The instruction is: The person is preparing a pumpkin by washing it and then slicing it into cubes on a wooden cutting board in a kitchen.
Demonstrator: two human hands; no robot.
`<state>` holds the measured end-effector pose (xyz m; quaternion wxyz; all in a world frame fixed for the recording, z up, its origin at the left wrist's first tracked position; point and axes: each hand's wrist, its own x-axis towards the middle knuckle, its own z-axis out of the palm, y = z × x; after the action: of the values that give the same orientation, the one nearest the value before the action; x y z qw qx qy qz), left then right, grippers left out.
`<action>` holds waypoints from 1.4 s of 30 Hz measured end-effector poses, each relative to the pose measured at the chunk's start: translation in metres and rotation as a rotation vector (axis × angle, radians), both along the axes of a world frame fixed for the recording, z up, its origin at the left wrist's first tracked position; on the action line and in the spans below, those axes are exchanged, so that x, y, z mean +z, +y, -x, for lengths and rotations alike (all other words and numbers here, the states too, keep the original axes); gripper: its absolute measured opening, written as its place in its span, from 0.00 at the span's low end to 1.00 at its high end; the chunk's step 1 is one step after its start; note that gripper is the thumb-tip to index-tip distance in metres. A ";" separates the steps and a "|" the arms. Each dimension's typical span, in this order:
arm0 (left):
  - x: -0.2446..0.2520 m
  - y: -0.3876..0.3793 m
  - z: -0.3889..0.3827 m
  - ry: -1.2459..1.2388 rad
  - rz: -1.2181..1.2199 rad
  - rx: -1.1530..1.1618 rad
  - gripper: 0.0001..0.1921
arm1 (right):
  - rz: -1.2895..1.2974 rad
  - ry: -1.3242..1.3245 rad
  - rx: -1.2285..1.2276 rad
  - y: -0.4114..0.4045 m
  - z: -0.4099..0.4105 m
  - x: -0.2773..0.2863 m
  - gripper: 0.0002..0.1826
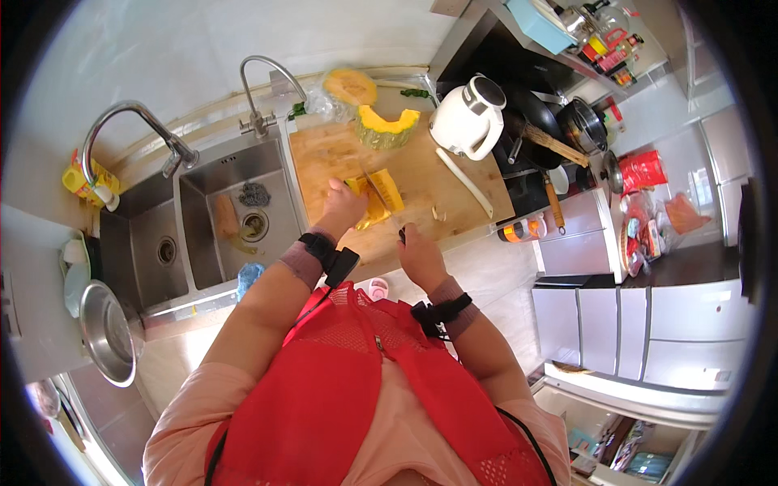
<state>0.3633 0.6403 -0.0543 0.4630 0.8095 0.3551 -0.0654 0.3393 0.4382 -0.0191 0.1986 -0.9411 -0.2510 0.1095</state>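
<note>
On the wooden cutting board point(331, 149), my left hand point(345, 203) presses on the left side of some yellow pumpkin pieces point(386, 188). My right hand point(420, 252) is closed around the dark handle of a kitchen knife point(382, 195). Its blade points away from me and lies across the pumpkin, partly lost against the board. Farther back on the board rests a larger curved pumpkin wedge point(387, 136) with green rind. Behind that wedge, near the wall, is another cut pumpkin half point(351, 87), next to clear plastic wrap.
A white kettle point(453, 121) stands at the board's back right, with a long white strip point(465, 182) before it. The stove right of it holds a wok point(535, 115) and a pot point(580, 124). A double steel sink point(234, 176) with two faucets lies left; peelings and a scourer are inside.
</note>
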 end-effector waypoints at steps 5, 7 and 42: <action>-0.009 0.000 -0.001 -0.009 0.009 -0.012 0.31 | 0.031 0.053 0.066 -0.001 -0.009 -0.003 0.14; -0.013 -0.001 0.000 -0.022 -0.055 0.003 0.31 | 0.018 0.095 0.095 0.004 -0.013 0.002 0.14; -0.028 -0.001 0.015 -0.068 -0.039 0.092 0.33 | 0.082 0.465 -0.072 0.036 -0.076 -0.082 0.11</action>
<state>0.3486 0.6393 -0.0819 0.4617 0.8029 0.3771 -0.0095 0.4157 0.4746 -0.1014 0.2166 -0.9061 -0.1599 0.3262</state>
